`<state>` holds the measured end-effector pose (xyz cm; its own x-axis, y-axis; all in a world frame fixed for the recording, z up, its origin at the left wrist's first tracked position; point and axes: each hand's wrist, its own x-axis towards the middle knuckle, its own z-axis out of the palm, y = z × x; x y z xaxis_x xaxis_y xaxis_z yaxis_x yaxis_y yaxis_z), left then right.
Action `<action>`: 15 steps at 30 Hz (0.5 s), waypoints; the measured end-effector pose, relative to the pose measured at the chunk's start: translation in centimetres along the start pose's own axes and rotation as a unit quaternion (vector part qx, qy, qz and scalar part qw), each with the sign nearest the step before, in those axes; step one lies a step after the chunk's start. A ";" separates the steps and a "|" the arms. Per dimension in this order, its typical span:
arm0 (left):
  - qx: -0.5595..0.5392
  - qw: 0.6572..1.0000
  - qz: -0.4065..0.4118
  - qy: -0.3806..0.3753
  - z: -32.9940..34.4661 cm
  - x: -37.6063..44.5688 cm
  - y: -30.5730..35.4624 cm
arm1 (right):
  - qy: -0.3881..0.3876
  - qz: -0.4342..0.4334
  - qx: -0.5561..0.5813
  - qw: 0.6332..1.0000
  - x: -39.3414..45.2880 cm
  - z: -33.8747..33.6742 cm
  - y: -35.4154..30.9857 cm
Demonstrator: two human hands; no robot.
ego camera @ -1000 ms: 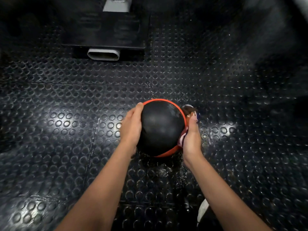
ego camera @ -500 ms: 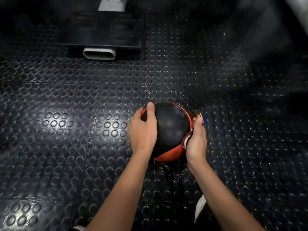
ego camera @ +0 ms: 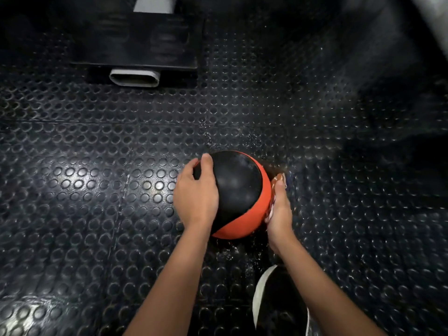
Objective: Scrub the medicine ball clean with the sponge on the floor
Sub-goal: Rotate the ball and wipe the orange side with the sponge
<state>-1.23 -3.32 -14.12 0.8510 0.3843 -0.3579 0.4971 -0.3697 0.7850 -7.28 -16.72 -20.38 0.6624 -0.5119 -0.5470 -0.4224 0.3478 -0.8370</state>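
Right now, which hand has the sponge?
The right hand, pressing the sponge against the ball's orange side; the left hand only steadies the ball.

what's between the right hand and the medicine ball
In the head view, the sponge is pressed between the right hand and the medicine ball, mostly hidden.
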 end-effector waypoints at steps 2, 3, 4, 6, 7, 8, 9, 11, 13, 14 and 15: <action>-0.010 1.000 -0.011 -0.020 -0.4 0.9 0.2 | -0.015 0.049 0.022 0.998 0.3 0.4 -0.6; -0.017 0.999 -0.018 -0.028 -0.6 1.3 0.4 | -0.017 0.067 0.034 0.997 0.2 0.7 -1.1; -0.022 0.999 -0.021 -0.035 -0.9 1.7 0.4 | -0.005 0.072 0.041 0.997 0.3 1.2 -1.5; -0.020 0.998 -0.026 -0.045 -1.4 2.6 0.4 | 0.014 0.024 0.040 0.999 -0.4 2.3 -2.1; -0.024 0.998 -0.032 -0.050 -1.6 3.0 0.3 | 0.014 -0.028 0.014 0.999 -1.3 2.7 -2.4; -0.040 0.997 -0.041 -0.054 -1.8 3.3 0.1 | 0.000 -0.077 -0.024 0.997 -1.8 2.9 -2.2; -0.061 0.995 -0.051 -0.059 -2.0 3.5 0.0 | -0.012 -0.103 -0.052 0.993 -2.3 3.0 -2.2; -0.086 0.992 -0.060 -0.072 -2.3 3.2 -0.3 | -0.007 -0.072 -0.055 0.996 -2.2 2.9 -2.3; -0.106 0.989 -0.064 -0.074 -2.5 3.1 -0.4 | -0.021 0.028 -0.021 0.999 -1.4 2.6 -3.0; -0.109 0.989 -0.066 -0.077 -2.5 3.1 -0.5 | -0.039 0.065 -0.008 0.997 -0.8 2.4 -2.9; -0.111 0.988 -0.069 -0.083 -2.6 3.2 -0.6 | -0.052 0.084 -0.006 0.995 -0.4 2.2 -3.0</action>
<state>0.76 0.29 -14.39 0.8034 0.2662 -0.5326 0.5761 -0.1216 0.8083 -4.89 -15.79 -17.62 0.6414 -0.3631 -0.6758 -0.5399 0.4122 -0.7339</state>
